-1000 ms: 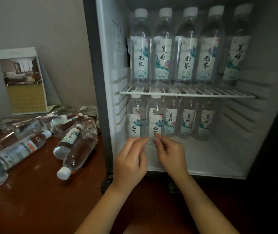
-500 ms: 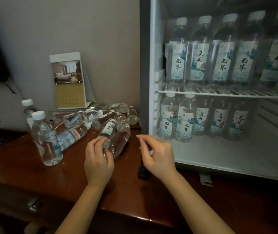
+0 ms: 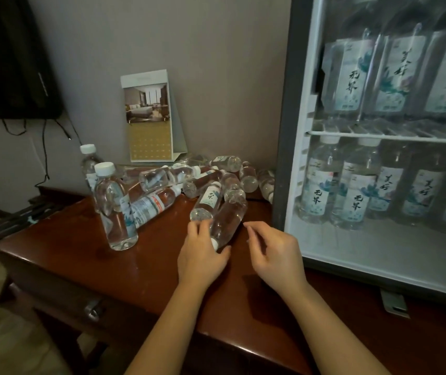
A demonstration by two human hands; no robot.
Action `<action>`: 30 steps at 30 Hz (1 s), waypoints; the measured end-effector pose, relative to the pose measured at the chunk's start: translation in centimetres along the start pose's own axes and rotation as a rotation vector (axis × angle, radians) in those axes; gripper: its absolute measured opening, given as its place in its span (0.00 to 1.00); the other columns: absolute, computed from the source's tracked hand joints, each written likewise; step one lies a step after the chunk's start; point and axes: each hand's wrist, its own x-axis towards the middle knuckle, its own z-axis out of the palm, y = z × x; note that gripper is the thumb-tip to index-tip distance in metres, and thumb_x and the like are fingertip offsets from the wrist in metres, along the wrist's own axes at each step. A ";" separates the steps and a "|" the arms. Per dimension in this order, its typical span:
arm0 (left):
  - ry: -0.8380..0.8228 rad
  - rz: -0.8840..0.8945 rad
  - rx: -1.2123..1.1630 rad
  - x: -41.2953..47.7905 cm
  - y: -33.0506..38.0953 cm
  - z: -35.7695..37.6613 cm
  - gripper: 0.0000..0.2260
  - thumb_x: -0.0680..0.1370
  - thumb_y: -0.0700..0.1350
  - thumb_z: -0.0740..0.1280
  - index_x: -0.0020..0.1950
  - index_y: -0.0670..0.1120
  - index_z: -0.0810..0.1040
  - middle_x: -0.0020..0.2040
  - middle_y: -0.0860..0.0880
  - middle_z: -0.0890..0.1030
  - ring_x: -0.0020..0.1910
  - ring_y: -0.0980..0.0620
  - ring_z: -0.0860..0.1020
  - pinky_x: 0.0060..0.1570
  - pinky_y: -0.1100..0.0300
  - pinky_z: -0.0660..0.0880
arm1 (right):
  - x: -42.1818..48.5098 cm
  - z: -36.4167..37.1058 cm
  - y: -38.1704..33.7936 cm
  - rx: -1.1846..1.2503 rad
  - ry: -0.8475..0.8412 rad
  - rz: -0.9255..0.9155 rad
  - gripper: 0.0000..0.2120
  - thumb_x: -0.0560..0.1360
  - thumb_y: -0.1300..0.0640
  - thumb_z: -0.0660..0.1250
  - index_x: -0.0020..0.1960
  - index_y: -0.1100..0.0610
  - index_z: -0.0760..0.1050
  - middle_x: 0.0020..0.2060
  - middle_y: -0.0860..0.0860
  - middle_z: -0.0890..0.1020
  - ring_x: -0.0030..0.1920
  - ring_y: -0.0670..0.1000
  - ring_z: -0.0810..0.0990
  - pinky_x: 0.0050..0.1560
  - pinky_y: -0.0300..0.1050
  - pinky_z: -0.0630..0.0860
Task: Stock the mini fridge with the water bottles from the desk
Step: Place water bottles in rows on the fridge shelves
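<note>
Returning from mini fridge (image 3: pixel 292 131) to desk (image 3: pixel 67 253): hands off lower-shelf row (image 3: pixel 357 196). Left hand (image 3: pixel 202 255) curls round cap end of nearest lying water bottle (image 3: pixel 228 220), grip maybe incomplete; right hand (image 3: pixel 276 253) empty, half-curled, just beside. Next pickup begun; pile (image 3: pixel 178 174) unstocked.

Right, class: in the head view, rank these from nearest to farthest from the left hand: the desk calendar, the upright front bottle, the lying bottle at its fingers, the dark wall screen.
1. Lying bottle: at the left hand's fingers, just ahead.
2. Upright front bottle: standing off to the left.
3. Desk calendar: farther back, centre-left.
4. Dark wall screen: far upper left.
</note>
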 end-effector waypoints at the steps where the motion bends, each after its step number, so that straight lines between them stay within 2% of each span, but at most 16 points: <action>1: -0.026 0.003 -0.002 0.0 0.0 0.1 0.26 0.72 0.50 0.69 0.68 0.52 0.63 0.62 0.51 0.65 0.55 0.44 0.75 0.46 0.53 0.73 | -0.1 0.1 0.0 -0.002 -0.017 0.014 0.13 0.76 0.55 0.58 0.48 0.58 0.80 0.32 0.49 0.82 0.31 0.47 0.80 0.30 0.41 0.74; 4: -0.013 -0.023 -0.083 0.1 -0.2 0.2 0.25 0.73 0.41 0.66 0.68 0.53 0.64 0.61 0.50 0.66 0.53 0.40 0.76 0.47 0.50 0.73 | -0.4 0.5 0.0 -0.031 -0.094 0.061 0.13 0.75 0.54 0.58 0.46 0.57 0.80 0.32 0.49 0.81 0.31 0.49 0.79 0.29 0.44 0.74; 7: 0.017 0.001 -0.103 0.1 -0.3 0.2 0.25 0.73 0.41 0.66 0.68 0.53 0.66 0.61 0.50 0.67 0.52 0.41 0.76 0.46 0.53 0.71 | -0.5 1.0 -0.1 -0.047 -0.196 0.095 0.10 0.75 0.55 0.60 0.47 0.55 0.79 0.33 0.50 0.82 0.33 0.50 0.80 0.31 0.47 0.76; 11: 0.095 0.108 -0.155 -0.2 -0.2 0.0 0.21 0.73 0.46 0.69 0.65 0.52 0.70 0.60 0.52 0.68 0.51 0.45 0.77 0.43 0.57 0.70 | -0.5 1.2 -0.1 -0.054 -0.310 0.128 0.12 0.76 0.54 0.58 0.50 0.55 0.79 0.41 0.51 0.83 0.41 0.52 0.82 0.41 0.53 0.78; 15: 0.213 0.201 -0.210 -0.5 0.0 -0.1 0.16 0.73 0.46 0.70 0.60 0.47 0.75 0.55 0.51 0.73 0.51 0.50 0.76 0.42 0.62 0.67 | -0.4 1.1 -0.1 -0.055 -0.357 0.165 0.13 0.77 0.58 0.60 0.60 0.55 0.76 0.53 0.52 0.82 0.53 0.52 0.80 0.54 0.50 0.77; 17: 0.294 0.225 -0.236 -0.5 0.0 -0.1 0.14 0.74 0.42 0.70 0.58 0.44 0.76 0.53 0.50 0.74 0.50 0.51 0.76 0.43 0.64 0.67 | -0.5 1.1 0.0 -0.034 -0.425 0.203 0.20 0.77 0.59 0.61 0.68 0.55 0.69 0.62 0.52 0.76 0.61 0.52 0.76 0.62 0.46 0.72; 19: 0.390 0.265 -0.268 -0.7 0.0 -0.2 0.14 0.74 0.40 0.69 0.59 0.43 0.75 0.53 0.48 0.75 0.51 0.56 0.74 0.45 0.64 0.69 | -0.7 1.4 0.2 0.007 -0.533 0.237 0.28 0.76 0.58 0.63 0.74 0.54 0.58 0.71 0.51 0.66 0.70 0.50 0.66 0.70 0.43 0.64; 21: 0.528 0.329 -0.306 -0.8 0.1 -0.2 0.14 0.76 0.41 0.66 0.61 0.42 0.71 0.54 0.45 0.75 0.53 0.60 0.70 0.52 0.67 0.69 | -0.9 1.8 0.0 0.054 -0.590 0.245 0.36 0.76 0.59 0.65 0.76 0.53 0.48 0.75 0.50 0.57 0.75 0.49 0.55 0.74 0.43 0.55; 23: 0.657 0.403 -0.307 -1.0 0.1 -0.4 0.13 0.79 0.47 0.60 0.62 0.43 0.67 0.56 0.45 0.73 0.55 0.55 0.70 0.59 0.71 0.64 | -0.9 2.0 -0.1 0.070 -0.582 0.244 0.39 0.76 0.60 0.65 0.77 0.53 0.44 0.76 0.49 0.50 0.76 0.47 0.48 0.74 0.39 0.49; 25: 0.750 0.462 -0.296 -1.2 0.0 -0.5 0.15 0.81 0.51 0.55 0.62 0.42 0.66 0.57 0.46 0.71 0.54 0.50 0.71 0.61 0.71 0.60 | -0.7 2.2 -0.2 0.085 -0.570 0.255 0.41 0.75 0.60 0.66 0.77 0.52 0.42 0.76 0.48 0.47 0.76 0.46 0.45 0.71 0.36 0.47; 27: 0.783 0.461 -0.353 -1.4 0.0 -0.6 0.17 0.81 0.53 0.54 0.62 0.42 0.65 0.58 0.48 0.71 0.54 0.48 0.70 0.59 0.69 0.63 | -0.3 2.4 -0.1 0.115 -0.585 0.273 0.43 0.74 0.61 0.67 0.76 0.51 0.40 0.76 0.47 0.46 0.76 0.45 0.45 0.72 0.37 0.48; 30: 0.708 0.407 -0.531 -1.4 0.1 -0.4 0.19 0.79 0.57 0.55 0.64 0.45 0.63 0.60 0.48 0.71 0.59 0.50 0.72 0.59 0.62 0.69 | 0.1 3.1 0.0 0.157 -0.628 0.281 0.46 0.72 0.58 0.70 0.76 0.51 0.41 0.76 0.47 0.49 0.76 0.47 0.47 0.76 0.47 0.50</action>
